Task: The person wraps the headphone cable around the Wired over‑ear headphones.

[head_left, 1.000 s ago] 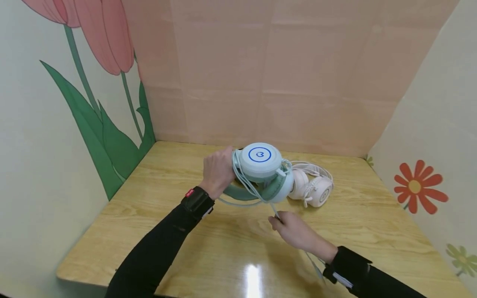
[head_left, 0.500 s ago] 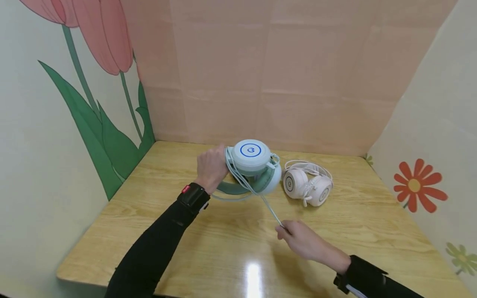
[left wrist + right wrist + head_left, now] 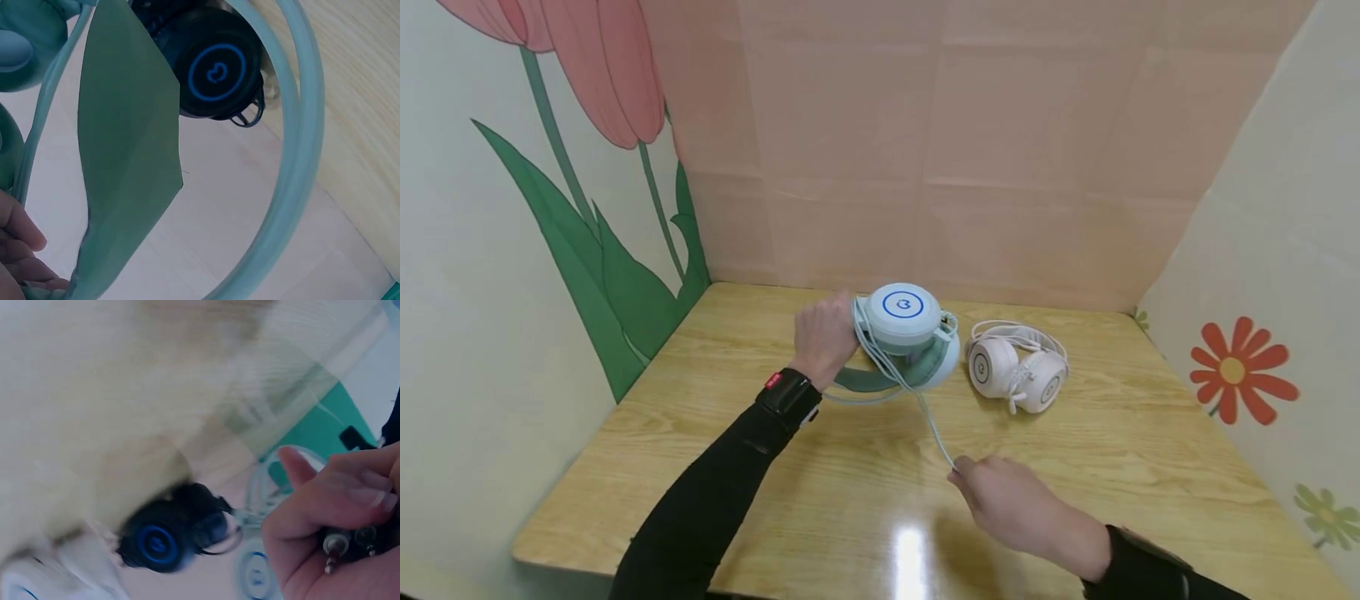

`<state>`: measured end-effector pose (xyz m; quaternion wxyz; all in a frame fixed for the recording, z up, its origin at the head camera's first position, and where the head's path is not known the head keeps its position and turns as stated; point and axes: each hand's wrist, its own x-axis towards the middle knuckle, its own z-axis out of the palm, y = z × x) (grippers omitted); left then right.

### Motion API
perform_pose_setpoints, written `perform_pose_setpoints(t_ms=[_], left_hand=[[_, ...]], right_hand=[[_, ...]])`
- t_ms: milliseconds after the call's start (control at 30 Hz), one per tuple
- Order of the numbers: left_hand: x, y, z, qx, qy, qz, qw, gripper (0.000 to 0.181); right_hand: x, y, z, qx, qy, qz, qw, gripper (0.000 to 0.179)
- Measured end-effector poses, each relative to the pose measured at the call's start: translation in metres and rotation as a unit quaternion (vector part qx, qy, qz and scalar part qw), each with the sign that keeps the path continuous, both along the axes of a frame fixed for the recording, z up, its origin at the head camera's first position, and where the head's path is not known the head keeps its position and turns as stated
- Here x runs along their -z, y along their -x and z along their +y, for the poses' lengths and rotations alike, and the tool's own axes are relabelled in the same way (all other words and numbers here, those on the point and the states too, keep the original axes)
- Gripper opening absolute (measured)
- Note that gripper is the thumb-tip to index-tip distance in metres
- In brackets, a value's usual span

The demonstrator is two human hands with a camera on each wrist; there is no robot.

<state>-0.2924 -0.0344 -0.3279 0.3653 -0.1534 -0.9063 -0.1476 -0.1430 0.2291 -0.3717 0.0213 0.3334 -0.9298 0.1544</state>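
My left hand (image 3: 824, 340) grips the headband of a mint-green pair of headphones (image 3: 901, 329), holding it over the table. Loops of pale cable (image 3: 934, 427) hang round its band and near ear cup. In the left wrist view, fingers (image 3: 24, 232) curl at the padded green headband (image 3: 128, 144), beside the cable loops (image 3: 306, 119). My right hand (image 3: 1018, 507), nearer the front edge, pinches the cable's free part, which sags slightly. Two metal audio plugs (image 3: 336, 544) stick out from the right hand in the right wrist view.
White headphones (image 3: 1017, 371) with their cable bundled lie on the wooden table (image 3: 1120, 467), right of the mint pair. Black headphones (image 3: 159, 540) show in both wrist views but are hidden in the head view. A pink wall covering (image 3: 925, 150) stands behind the table.
The mint-green headphones and left hand have shifted a little left, away from the white pair. The right hand has moved down towards me, drawing out the cable, and has turned slightly.
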Motion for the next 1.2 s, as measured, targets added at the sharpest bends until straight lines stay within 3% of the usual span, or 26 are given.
perform_pose_setpoints(t_ms=[100, 200, 367, 567, 767, 867, 1067, 1200], left_hand=[[0.000, -0.001, 0.003, 0.004, 0.020, 0.012, 0.9997, 0.034], [0.001, -0.002, 0.006, 0.002, 0.038, 0.021, 0.9990, 0.031], [0.004, -0.004, 0.012, -0.010, 0.066, 0.034, 0.9972, 0.031], [0.008, -0.006, 0.017, -0.018, 0.096, 0.048, 0.9941, 0.027], [0.006, -0.009, 0.026, -0.018, 0.132, 0.070, 0.9885, 0.020], [0.006, -0.011, 0.030, -0.022, 0.149, 0.077, 0.9857, 0.022], [0.009, -0.009, 0.035, -0.025, 0.160, 0.105, 0.9812, 0.021], [0.010, -0.010, 0.036, -0.024, 0.163, 0.119, 0.9791, 0.022]], right_hand=[[-0.008, -0.001, -0.006, -0.021, -0.049, 0.112, 0.9922, 0.026], [-0.021, 0.002, -0.013, -0.035, -0.086, 0.186, 0.9782, 0.027], [-0.043, 0.007, -0.022, -0.057, -0.130, 0.247, 0.9587, 0.028], [-0.063, 0.016, -0.030, -0.110, -0.181, 0.322, 0.9227, 0.026], [-0.083, 0.033, -0.041, -0.158, -0.191, 0.373, 0.8945, 0.023], [-0.090, 0.044, -0.046, -0.182, -0.177, 0.371, 0.8932, 0.023], [-0.100, 0.068, -0.055, -0.225, -0.138, 0.344, 0.9014, 0.031], [-0.108, 0.081, -0.057, -0.228, -0.133, 0.339, 0.9032, 0.031]])
